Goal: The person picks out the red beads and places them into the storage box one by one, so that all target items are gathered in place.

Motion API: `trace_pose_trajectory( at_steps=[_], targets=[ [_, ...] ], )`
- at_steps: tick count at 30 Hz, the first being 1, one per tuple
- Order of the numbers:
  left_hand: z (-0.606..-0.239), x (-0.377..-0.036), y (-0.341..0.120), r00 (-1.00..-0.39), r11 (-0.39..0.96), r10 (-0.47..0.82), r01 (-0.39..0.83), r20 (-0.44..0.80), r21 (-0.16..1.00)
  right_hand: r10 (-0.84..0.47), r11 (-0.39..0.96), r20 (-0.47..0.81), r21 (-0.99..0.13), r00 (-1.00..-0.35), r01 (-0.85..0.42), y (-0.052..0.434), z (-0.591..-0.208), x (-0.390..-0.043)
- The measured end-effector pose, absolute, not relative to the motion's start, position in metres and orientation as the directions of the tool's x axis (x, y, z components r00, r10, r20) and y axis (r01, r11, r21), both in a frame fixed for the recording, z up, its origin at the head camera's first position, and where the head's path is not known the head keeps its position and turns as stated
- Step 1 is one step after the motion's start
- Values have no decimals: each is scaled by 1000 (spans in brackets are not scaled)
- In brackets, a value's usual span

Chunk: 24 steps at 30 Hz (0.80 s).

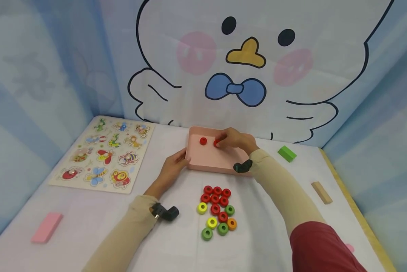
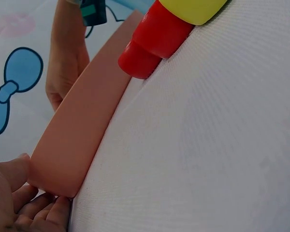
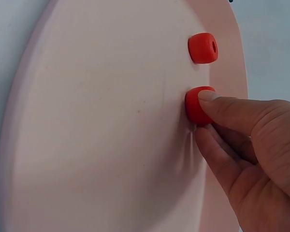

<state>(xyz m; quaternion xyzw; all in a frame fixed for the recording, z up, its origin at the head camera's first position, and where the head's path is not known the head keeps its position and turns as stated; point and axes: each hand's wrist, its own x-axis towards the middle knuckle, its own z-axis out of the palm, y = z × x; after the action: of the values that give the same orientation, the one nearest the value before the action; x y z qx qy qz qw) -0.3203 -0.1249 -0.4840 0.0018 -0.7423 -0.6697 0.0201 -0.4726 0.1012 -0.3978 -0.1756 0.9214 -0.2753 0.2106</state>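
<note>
We are pinching a red ring (image 3: 197, 104) with our right hand (image 1: 235, 139), thumb and fingertips clamped on its rim, inside the pink tray (image 1: 210, 160) beside another red ring (image 1: 203, 141). Our left hand (image 1: 172, 166) is resting relaxed against the tray's near corner. The ring looks light, stiff and smooth, probably best gripped across its sides.

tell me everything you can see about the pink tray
The pink tray is a shallow rectangular dish with rounded corners and a low raised rim, of smooth matte material that looks like plastic. It lies flat on the white table, at the far middle. Two red rings sit inside it: a loose red ring and a pinched red ring under the right hand. The left hand touches its near left corner.
</note>
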Motion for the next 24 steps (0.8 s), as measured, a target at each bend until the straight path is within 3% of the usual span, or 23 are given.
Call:
trace_pose_trajectory(
  at_steps=[7,15,24],
  targets=[
    [-483,-320,-126,-1000,128,-19,17,19,992,-456,790,-285,-567,-843,-236,103,-396,-471],
    [-480,-324,-125,-998,125,15,64,62,990,-518,769,-182,-528,-836,-361,120,-370,-451],
    [-480,-323,-130,-999,105,3,42,42,994,-685,640,-121,-572,-718,-513,137,-352,-388]
  ],
)
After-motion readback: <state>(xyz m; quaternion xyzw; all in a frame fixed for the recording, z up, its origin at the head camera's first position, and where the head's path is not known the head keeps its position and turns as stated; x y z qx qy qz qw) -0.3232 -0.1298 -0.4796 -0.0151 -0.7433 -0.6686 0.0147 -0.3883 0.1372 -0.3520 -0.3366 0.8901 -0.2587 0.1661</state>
